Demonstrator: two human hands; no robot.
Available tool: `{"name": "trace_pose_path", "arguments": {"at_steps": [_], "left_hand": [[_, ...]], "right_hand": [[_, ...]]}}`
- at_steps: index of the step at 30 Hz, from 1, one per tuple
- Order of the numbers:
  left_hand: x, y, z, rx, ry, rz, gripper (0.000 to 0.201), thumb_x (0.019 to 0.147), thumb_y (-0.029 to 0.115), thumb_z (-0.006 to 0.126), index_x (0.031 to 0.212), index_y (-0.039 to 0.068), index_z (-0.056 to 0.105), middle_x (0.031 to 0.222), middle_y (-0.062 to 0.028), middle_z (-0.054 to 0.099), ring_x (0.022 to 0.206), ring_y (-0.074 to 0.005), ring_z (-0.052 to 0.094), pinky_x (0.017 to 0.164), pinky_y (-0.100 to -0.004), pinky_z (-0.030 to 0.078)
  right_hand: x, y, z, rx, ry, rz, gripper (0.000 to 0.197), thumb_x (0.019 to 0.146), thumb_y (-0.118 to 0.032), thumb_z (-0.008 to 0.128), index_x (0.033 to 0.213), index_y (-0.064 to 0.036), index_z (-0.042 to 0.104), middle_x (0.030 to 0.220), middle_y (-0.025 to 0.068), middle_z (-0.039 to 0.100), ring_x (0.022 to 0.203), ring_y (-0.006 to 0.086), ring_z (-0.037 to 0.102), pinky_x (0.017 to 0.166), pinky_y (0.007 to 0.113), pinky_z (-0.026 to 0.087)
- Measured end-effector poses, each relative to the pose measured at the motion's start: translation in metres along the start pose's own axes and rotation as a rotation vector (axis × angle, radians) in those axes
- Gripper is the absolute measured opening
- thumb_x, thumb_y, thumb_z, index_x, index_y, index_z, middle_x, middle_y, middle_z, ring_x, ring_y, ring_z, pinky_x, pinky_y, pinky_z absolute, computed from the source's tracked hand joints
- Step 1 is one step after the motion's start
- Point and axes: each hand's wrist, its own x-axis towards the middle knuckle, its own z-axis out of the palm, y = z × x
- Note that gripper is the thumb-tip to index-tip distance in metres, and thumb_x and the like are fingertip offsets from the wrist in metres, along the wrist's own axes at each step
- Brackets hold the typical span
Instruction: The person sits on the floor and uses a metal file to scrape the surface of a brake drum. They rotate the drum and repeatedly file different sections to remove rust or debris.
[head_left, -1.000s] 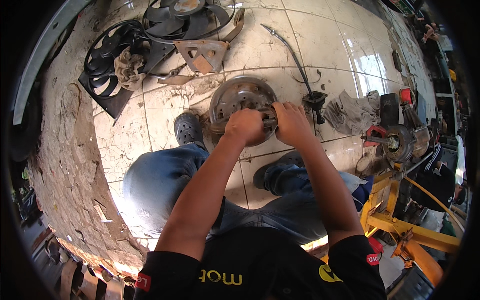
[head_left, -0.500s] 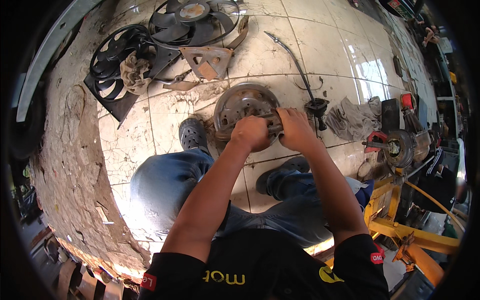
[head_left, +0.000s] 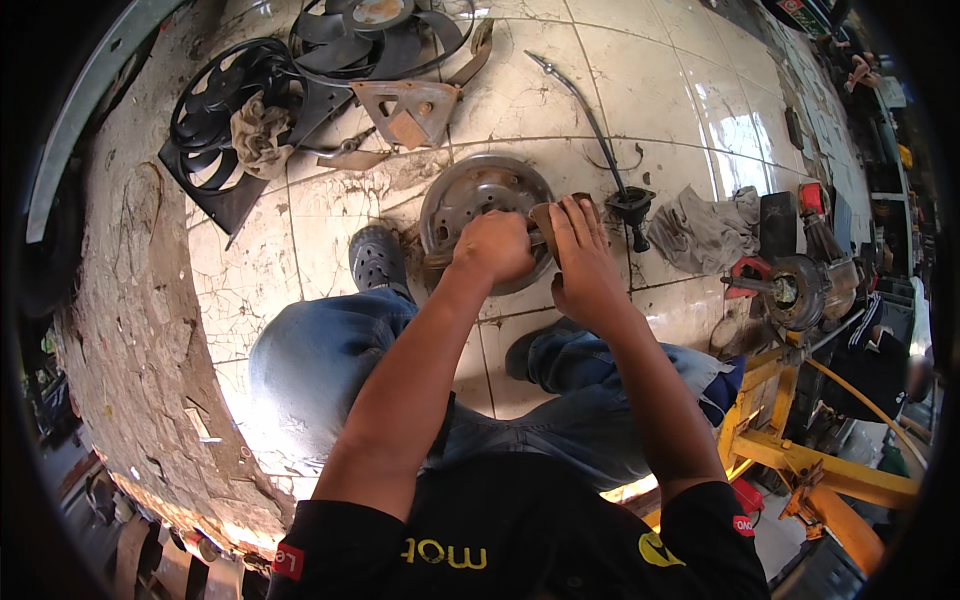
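1. Your left hand (head_left: 492, 247) was curled shut around a rusty brown part (head_left: 548, 222) that stuck out past your knuckles, directly over the round metal disc (head_left: 470, 200).
2. Your right hand (head_left: 585, 265) lay just beside the left one, fingers stretched forward and pressed flat against the same brown part, partly open rather than clenched; whether it truly gripped the piece could not be told.
3. That disc sat on the white tiled floor (head_left: 660, 90), near the middle of the tiled area, just ahead of your dark shoe (head_left: 375, 258) and your knees in blue jeans (head_left: 330, 360).
4. Just to the right of your hands stood a small black fitting (head_left: 632, 208) with a long thin rod (head_left: 580, 100) curving away toward the far edge of the floor.
5. Further right lay a grey rag (head_left: 705, 228), and beyond it a power tool (head_left: 795, 285) with red parts.
6. Toward the far left corner rested two black fan assemblies (head_left: 300, 70), a crumpled cloth (head_left: 258, 135) on one, and a rusty bracket plate (head_left: 410, 108) beside them.
7. Along the left edge the tiles gave way to rough broken concrete (head_left: 130, 330).
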Motion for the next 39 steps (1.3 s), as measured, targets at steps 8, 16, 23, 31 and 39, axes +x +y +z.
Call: {"name": "trace_pose_path", "arguments": {"at_steps": [8, 16, 23, 31, 39], "left_hand": [[0.0, -0.002, 0.006, 0.007, 0.057, 0.054, 0.034, 0.078, 0.017, 0.062, 0.11, 0.009, 0.074, 0.111, -0.0196, 0.071, 0.108, -0.0341, 0.067, 0.098, -0.0423, 0.052], [-0.002, -0.003, 0.009, 0.037, 0.01, 0.071, 0.04, 0.078, 0.017, 0.062, 0.116, 0.013, 0.072, 0.114, -0.0172, 0.071, 0.11, -0.0328, 0.066, 0.099, -0.0427, 0.051], [-0.006, -0.005, 0.004, 0.053, 0.015, 0.062, 0.039, 0.077, 0.018, 0.062, 0.115, 0.015, 0.072, 0.112, -0.0157, 0.071, 0.11, -0.0321, 0.066, 0.098, -0.0425, 0.052], [-0.014, 0.001, 0.001, 0.125, -0.041, 0.08, 0.038, 0.078, 0.017, 0.061, 0.114, 0.014, 0.073, 0.111, -0.0151, 0.072, 0.109, -0.031, 0.067, 0.098, -0.0414, 0.052], [-0.01, -0.002, 0.007, 0.089, 0.008, 0.097, 0.043, 0.075, 0.016, 0.062, 0.118, 0.016, 0.071, 0.108, -0.0166, 0.072, 0.106, -0.0327, 0.067, 0.097, -0.043, 0.052]], "right_hand": [[0.016, 0.01, -0.004, -0.021, -0.034, 0.035, 0.089, 0.071, 0.004, 0.068, 0.151, -0.0017, 0.029, 0.157, 0.0206, 0.03, 0.148, 0.0416, 0.024, 0.119, 0.055, 0.025], [0.004, 0.018, 0.001, 0.014, 0.001, 0.028, 0.094, 0.068, 0.006, 0.069, 0.151, 0.0001, 0.025, 0.158, 0.0225, 0.028, 0.148, 0.0449, 0.022, 0.12, 0.053, 0.025], [-0.017, 0.017, -0.002, 0.073, -0.05, 0.039, 0.095, 0.067, 0.006, 0.067, 0.152, 0.0018, 0.024, 0.157, 0.0256, 0.028, 0.148, 0.0455, 0.021, 0.121, 0.049, 0.025], [-0.009, 0.032, 0.006, 0.085, -0.071, 0.108, 0.095, 0.068, 0.005, 0.068, 0.152, -0.0008, 0.024, 0.157, 0.0246, 0.029, 0.147, 0.0479, 0.023, 0.117, 0.053, 0.029], [0.002, 0.036, 0.007, 0.042, -0.112, 0.129, 0.1, 0.066, 0.0, 0.074, 0.152, -0.0012, 0.022, 0.157, 0.0254, 0.028, 0.147, 0.048, 0.022, 0.117, 0.055, 0.029]]}}
